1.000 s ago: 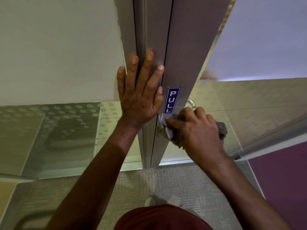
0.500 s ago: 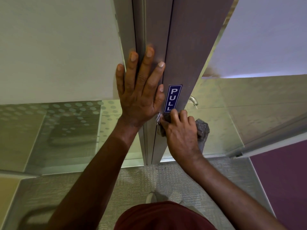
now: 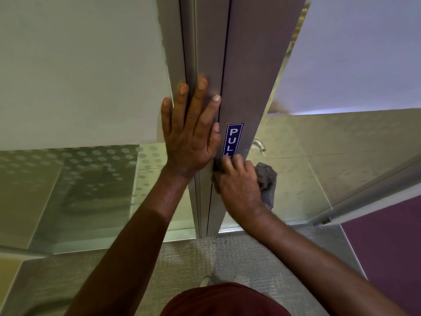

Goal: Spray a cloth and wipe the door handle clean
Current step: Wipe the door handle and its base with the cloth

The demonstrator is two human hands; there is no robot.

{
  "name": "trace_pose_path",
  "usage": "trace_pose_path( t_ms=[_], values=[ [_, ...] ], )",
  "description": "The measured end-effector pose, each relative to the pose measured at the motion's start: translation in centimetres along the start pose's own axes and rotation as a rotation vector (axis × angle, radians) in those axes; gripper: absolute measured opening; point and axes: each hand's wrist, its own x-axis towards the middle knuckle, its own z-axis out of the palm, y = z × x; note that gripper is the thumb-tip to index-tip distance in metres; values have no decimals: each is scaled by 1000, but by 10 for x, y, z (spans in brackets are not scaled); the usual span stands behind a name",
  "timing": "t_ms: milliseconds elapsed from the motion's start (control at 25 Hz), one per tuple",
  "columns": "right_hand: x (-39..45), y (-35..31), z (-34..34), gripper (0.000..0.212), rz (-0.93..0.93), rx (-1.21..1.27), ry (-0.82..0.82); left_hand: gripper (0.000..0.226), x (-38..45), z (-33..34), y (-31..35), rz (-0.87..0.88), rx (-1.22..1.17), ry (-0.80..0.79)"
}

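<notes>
My left hand (image 3: 190,135) lies flat with fingers spread on the grey door frame (image 3: 209,42), bracing it. My right hand (image 3: 239,185) presses a grey cloth (image 3: 267,179) against the edge of the grey door (image 3: 252,65), just under a blue PULL sticker (image 3: 232,139) whose lower end my fingers cover. The cloth bunches out to the right of the hand. A silver lever handle (image 3: 258,144) shows beyond the door edge, above the cloth and apart from it. No spray bottle is in view.
Frosted glass panels with dot patterns stand at left (image 3: 79,179) and right (image 3: 319,156). A metal rail (image 3: 364,201) runs at lower right beside a purple floor area (image 3: 387,247). Grey carpet (image 3: 193,258) lies below. My maroon shirt (image 3: 227,299) fills the bottom edge.
My right hand with the cloth has slid left and up along the door edge, toward the sticker. The left hand has stayed flat on the frame.
</notes>
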Motion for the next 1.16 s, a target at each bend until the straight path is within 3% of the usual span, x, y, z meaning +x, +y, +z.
trace_pose_path(
  t_ms=[80,200,280,360,480,560,840,1040,1160],
  values=[
    [-10,25,-12,46,74,142,94,52,1,0,0,4,13,-5],
    [-18,66,-31,55,286,314,474,51,2,1,1,-10,22,-9],
    [-17,75,-32,57,383,349,595,50,1,2,3,-24,12,-2],
    [-18,64,-23,63,391,315,516,50,-1,3,3,-26,7,6],
    [-24,40,2,73,323,243,126,53,-1,3,0,-4,14,8],
    [-26,39,17,76,310,207,-21,54,-1,3,-1,5,16,4],
    [-21,42,17,55,301,316,55,52,1,5,-1,-3,3,17],
    [-33,-4,40,73,167,151,42,51,1,2,0,3,4,5],
    [-39,1,56,84,117,106,83,51,2,1,-1,4,13,4]
  ],
)
